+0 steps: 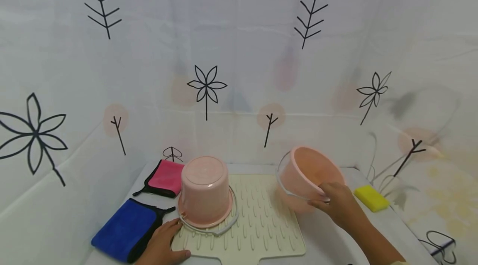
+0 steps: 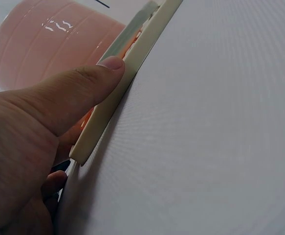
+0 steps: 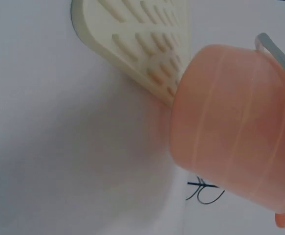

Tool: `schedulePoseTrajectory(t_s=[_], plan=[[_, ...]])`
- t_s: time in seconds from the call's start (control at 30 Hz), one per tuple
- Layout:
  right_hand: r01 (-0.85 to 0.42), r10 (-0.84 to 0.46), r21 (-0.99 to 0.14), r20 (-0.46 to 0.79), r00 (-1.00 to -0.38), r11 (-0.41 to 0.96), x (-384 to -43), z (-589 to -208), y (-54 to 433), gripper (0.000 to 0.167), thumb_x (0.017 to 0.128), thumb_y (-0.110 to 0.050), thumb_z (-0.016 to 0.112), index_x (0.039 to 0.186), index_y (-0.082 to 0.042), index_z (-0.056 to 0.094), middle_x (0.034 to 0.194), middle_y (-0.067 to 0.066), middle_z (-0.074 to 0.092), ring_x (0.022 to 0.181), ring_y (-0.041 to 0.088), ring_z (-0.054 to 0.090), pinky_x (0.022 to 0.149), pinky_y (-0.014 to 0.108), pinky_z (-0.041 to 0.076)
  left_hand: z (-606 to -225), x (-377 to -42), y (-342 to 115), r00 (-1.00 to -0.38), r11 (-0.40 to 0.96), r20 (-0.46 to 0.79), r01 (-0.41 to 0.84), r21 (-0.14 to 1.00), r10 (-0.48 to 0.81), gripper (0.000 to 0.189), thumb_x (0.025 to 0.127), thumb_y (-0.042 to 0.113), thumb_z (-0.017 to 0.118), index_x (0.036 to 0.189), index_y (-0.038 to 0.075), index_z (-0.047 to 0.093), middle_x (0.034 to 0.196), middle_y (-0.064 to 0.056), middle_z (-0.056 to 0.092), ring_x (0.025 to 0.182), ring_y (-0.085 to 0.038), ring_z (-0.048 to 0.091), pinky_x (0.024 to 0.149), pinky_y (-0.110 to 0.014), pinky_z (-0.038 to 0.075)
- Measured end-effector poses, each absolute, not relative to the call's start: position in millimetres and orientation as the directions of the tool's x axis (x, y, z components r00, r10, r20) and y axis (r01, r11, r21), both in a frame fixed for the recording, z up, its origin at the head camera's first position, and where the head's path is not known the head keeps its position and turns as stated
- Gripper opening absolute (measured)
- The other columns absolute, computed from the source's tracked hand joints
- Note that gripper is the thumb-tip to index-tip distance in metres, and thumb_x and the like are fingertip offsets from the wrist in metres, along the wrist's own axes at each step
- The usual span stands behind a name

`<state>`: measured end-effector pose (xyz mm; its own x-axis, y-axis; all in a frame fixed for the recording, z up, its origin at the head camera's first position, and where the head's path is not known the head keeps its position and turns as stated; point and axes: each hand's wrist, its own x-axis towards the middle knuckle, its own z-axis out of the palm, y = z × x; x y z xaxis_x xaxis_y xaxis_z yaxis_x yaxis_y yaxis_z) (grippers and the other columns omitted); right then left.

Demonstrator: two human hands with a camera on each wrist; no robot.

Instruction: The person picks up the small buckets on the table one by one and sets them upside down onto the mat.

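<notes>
My right hand (image 1: 336,202) pinches the rim of a small peach-pink bucket (image 1: 298,177) and holds it tilted over the right side of the board, its mouth towards me. In the right wrist view this bucket (image 3: 230,122) shows its base and side; only a sliver of the hand appears. A second pink bucket (image 1: 205,186) stands upside down on the left part of a cream ridged board (image 1: 257,215), its grey handle (image 1: 224,229) lying around the rim. My left hand (image 1: 162,242) rests at the board's front left corner, thumb (image 2: 96,78) touching the front edge, other fingers along the left side.
A pink cloth (image 1: 168,177) and a blue cloth (image 1: 125,227), both black-edged, lie left of the board. At the right table edge is a yellow sponge (image 1: 371,197). A patterned white curtain (image 1: 239,49) hangs behind the white table (image 1: 321,240).
</notes>
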<state>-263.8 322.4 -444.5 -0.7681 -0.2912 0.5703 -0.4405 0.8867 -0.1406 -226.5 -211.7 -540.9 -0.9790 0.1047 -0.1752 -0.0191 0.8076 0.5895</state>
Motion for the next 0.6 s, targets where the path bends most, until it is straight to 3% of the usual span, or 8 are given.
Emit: schedulePoseTrajectory(t_s=[0.43, 0.6], plan=[[-0.423, -0.23, -0.227, 0.575, -0.785, 0.877, -253, -450, 302, 0.044, 0.076, -0.038, 0.092, 0.079, -0.023, 0.051, 0.069, -0.016, 0.038, 0.066, 0.003, 0.036, 0.06, 0.024, 0.033, -540, -228, -216, -0.983, 0.808, -0.137, 0.019, 0.588, 0.123, 0.096, 0.067, 0.054, 0.094, 0.144, 0.007, 0.062, 0.155, -0.017, 0.051, 0.143, -0.052, 0.039, 0.107, -0.078, 0.037], [-0.43, -0.193, -0.315, 0.571, -0.798, 0.846, -248, -453, 294, 0.034, 0.076, -0.036, 0.093, 0.085, -0.023, 0.063, 0.073, -0.02, 0.049, 0.071, 0.001, 0.045, 0.06, 0.023, 0.046, -542, -226, -217, -0.981, 0.797, -0.125, 0.045, 0.602, 0.149, 0.095, 0.068, 0.052, 0.094, 0.143, 0.004, 0.062, 0.154, -0.019, 0.052, 0.143, -0.053, 0.039, 0.108, -0.078, 0.036]])
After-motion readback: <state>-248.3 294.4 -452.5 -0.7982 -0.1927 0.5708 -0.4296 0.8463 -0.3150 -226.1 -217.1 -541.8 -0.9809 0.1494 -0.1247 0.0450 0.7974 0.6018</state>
